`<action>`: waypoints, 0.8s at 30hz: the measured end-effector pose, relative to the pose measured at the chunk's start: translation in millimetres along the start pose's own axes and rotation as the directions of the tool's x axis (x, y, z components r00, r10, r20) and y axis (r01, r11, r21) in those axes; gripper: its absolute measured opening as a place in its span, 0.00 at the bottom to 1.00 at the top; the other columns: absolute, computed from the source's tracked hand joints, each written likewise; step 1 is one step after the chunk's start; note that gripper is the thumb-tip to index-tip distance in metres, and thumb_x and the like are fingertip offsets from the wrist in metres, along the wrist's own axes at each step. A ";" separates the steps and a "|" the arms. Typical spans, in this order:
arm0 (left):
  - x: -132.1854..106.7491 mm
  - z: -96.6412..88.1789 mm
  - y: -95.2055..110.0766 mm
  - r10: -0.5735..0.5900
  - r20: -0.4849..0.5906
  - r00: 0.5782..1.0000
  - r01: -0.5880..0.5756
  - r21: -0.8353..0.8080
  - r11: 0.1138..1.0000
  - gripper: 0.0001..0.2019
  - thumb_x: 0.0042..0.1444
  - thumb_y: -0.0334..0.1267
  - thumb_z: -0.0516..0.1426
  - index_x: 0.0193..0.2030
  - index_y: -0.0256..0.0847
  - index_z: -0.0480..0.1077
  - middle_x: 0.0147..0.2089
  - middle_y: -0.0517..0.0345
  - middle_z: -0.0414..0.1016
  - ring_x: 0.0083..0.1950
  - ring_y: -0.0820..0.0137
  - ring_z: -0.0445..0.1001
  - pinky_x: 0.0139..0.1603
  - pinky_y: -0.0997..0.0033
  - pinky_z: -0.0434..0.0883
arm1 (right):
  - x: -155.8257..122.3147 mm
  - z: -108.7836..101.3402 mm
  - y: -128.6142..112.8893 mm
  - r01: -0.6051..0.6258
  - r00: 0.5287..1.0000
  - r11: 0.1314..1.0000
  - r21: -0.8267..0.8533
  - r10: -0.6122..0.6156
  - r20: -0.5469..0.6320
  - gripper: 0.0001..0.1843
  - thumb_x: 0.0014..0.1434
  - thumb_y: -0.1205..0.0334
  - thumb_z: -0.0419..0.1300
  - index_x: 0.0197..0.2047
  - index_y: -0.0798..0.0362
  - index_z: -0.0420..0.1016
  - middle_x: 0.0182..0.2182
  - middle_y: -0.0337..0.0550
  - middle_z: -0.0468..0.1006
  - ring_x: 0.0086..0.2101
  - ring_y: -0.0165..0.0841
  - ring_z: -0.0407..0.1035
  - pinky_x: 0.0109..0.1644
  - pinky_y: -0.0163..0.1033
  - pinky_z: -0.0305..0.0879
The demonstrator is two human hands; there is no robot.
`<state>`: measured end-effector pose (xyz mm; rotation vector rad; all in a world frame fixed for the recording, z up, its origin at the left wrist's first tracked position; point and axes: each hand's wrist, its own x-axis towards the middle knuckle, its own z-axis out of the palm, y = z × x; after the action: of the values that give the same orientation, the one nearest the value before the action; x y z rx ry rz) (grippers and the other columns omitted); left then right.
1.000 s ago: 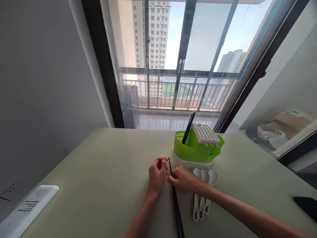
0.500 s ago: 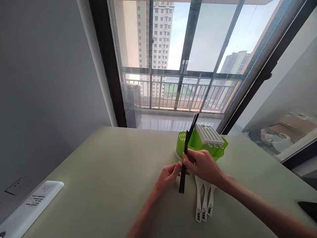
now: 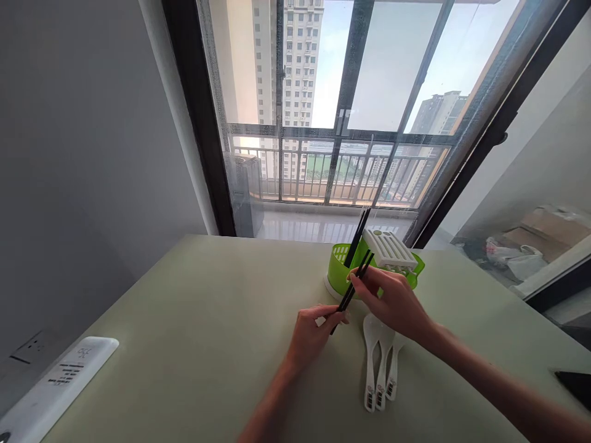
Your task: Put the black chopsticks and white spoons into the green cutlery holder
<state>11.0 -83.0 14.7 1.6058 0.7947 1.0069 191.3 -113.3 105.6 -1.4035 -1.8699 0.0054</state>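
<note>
My right hand grips a pair of black chopsticks, held tilted with the upper ends toward the green cutlery holder. My left hand pinches the lower ends of the same chopsticks just above the table. The holder has a white slotted lid, and another pair of black chopsticks stands in it. Three white spoons lie side by side on the table just right of my left hand, partly under my right wrist.
The pale green table runs to a large window with a balcony railing behind. A white power strip lies at the left front edge. A dark flat object sits at the right edge.
My right hand lifted the chopsticks from lying flat on the table, stood them upright, then tilted and carried them toward the green holder. My left hand followed at their lower ends.
</note>
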 end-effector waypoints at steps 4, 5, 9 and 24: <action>0.9 0.0 -2.8 0.015 -0.038 0.999 -0.015 0.015 1.000 0.15 0.62 0.50 0.60 0.38 0.46 0.85 0.38 0.53 0.85 0.39 0.62 0.79 0.42 0.67 0.73 | 6.3 -13.5 -2.3 -0.081 0.995 0.996 0.048 0.084 -0.050 0.19 0.71 0.48 0.52 0.34 0.50 0.73 0.21 0.34 0.72 0.21 0.28 0.63 0.26 0.34 0.56; 0.9 0.0 -3.4 0.019 -0.045 0.999 -0.018 0.016 1.000 0.14 0.62 0.50 0.60 0.40 0.46 0.86 0.39 0.53 0.85 0.40 0.62 0.80 0.43 0.66 0.74 | 7.3 -16.5 -3.2 -0.091 0.994 0.994 0.053 0.094 -0.053 0.20 0.71 0.47 0.52 0.35 0.50 0.73 0.20 0.34 0.71 0.21 0.28 0.63 0.26 0.34 0.57; 0.7 -0.1 -5.9 0.026 -0.056 0.998 -0.025 0.017 1.000 0.13 0.62 0.48 0.61 0.41 0.46 0.86 0.39 0.53 0.85 0.40 0.61 0.80 0.44 0.64 0.74 | 8.4 -24.5 -7.7 -0.093 0.994 0.994 0.060 0.096 -0.050 0.20 0.72 0.44 0.51 0.37 0.50 0.73 0.20 0.34 0.73 0.20 0.28 0.65 0.26 0.34 0.61; 2.3 -4.3 -13.2 -0.040 0.007 0.999 0.040 0.081 0.996 0.13 0.58 0.47 0.64 0.46 0.46 0.85 0.43 0.55 0.86 0.42 0.62 0.80 0.45 0.66 0.74 | 3.6 -34.5 -17.1 -0.129 0.992 0.981 0.146 0.129 0.008 0.17 0.72 0.45 0.53 0.40 0.48 0.72 0.22 0.35 0.73 0.22 0.29 0.66 0.28 0.35 0.61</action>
<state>8.1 -75.9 3.0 1.6551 0.8684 0.9495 197.1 -131.8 139.1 -1.4194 -1.7374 0.2025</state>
